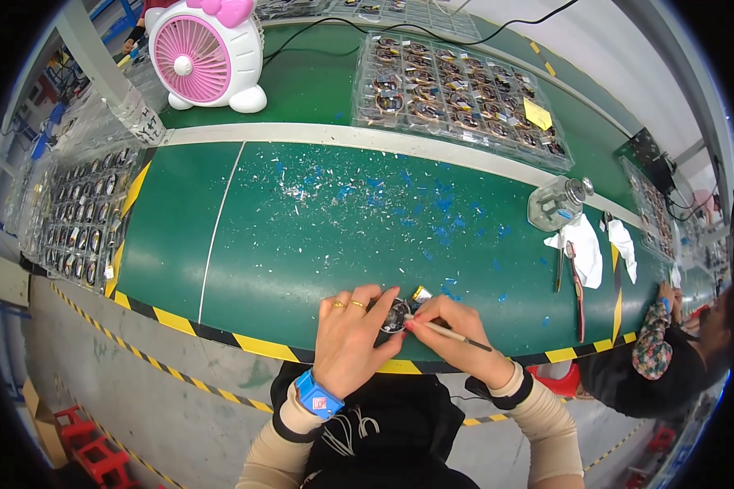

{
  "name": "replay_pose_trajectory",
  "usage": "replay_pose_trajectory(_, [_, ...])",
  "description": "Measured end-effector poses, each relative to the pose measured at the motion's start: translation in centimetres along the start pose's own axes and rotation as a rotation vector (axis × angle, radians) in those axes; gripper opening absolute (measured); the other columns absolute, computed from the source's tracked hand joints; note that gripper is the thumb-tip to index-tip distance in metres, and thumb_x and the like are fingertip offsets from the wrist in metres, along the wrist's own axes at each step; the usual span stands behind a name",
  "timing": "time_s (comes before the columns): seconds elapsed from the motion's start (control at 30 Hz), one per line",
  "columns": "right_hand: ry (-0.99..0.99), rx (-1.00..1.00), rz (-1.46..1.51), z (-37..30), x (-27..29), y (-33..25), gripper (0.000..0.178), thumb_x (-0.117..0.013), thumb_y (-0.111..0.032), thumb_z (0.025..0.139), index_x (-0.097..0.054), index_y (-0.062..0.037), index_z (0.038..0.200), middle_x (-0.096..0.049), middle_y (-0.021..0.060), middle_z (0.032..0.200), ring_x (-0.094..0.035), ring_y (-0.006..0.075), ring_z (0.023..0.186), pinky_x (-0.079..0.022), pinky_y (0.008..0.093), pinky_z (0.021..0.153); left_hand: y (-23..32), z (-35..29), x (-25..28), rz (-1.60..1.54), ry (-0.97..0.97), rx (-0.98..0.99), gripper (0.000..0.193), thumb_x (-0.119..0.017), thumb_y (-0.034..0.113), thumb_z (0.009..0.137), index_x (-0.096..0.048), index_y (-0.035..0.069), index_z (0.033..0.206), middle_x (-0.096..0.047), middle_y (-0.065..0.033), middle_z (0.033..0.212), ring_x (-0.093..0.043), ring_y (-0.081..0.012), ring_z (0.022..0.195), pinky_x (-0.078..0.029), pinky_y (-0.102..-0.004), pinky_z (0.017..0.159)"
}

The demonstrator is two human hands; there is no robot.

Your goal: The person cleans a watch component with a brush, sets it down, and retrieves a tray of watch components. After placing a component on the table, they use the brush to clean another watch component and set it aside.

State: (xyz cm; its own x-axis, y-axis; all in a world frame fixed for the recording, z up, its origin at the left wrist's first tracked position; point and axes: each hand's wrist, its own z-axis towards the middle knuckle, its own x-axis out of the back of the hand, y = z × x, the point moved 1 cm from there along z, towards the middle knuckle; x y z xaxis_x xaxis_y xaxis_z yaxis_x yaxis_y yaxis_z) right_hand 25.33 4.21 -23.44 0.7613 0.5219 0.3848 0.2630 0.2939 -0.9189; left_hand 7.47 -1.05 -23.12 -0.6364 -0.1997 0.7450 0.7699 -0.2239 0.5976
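Observation:
At the near edge of the bench, my left hand [349, 336] grips a small round dark electronic part [395, 318] between thumb and fingers. A thin stick-like tool [462, 337], pale with a dark rear end, is pinched in my right hand [457, 326]. Its front end meets the round part or lies just over it; my fingers partly cover the contact. Just beyond the part sits a small yellow-and-silver piece [421, 294], perhaps a battery cell; whether a wire joins them is too small to tell.
White and blue scraps [367, 194] litter the green bench [171, 236]. Rightward are a glass jar [553, 205], white cloth [585, 254], tweezers [559, 269] and a red toothbrush [576, 285]. Trays of round parts [457, 90] and a pink-white fan [192, 61] stand behind. A co-worker [661, 350] sits right.

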Motion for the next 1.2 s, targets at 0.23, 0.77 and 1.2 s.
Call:
replay_pose_trajectory(0.23, [-0.045,-0.007,0.055,-0.1,-0.2,-0.3,0.012,-0.069,-0.004,0.085,-0.057,-0.0024,0.087,-0.064,0.0062,0.085,-0.060,0.0099,0.074,-0.047,0.0227,0.062,0.1,-0.3,0.4,0.010,-0.009,-0.015,0.054,-0.076,0.018,0.067,-0.061,0.006,0.118,-0.054,-0.0058,0.107,-0.052,-0.0249,0.094,-0.037,-0.0376,0.082])
replay_pose_trajectory(0.77, [-0.024,-0.061,0.034,-1.6,-0.5,-1.6,0.014,-0.070,-0.006,0.084,-0.057,-0.0043,0.083,-0.064,0.0026,0.080,-0.058,0.0080,0.071,-0.045,0.0226,0.061,0.7,-1.7,1.2,0.003,-0.034,-0.061,0.055,-0.075,0.022,0.071,-0.060,0.009,0.123,-0.054,-0.0064,0.109,-0.052,-0.0250,0.095,-0.036,-0.0364,0.080])
replay_pose_trajectory(1.2, [-0.036,-0.081,0.029,-2.9,-0.6,-1.7,0.014,-0.071,-0.009,0.083,-0.058,-0.0038,0.083,-0.062,0.0026,0.078,-0.055,0.0078,0.069,-0.043,0.0239,0.060,1.2,-2.5,1.0,-0.019,-0.102,-0.063,0.055,-0.074,0.021,0.072,-0.060,0.010,0.124,-0.055,-0.0061,0.110,-0.053,-0.0240,0.096,-0.036,-0.0359,0.080])
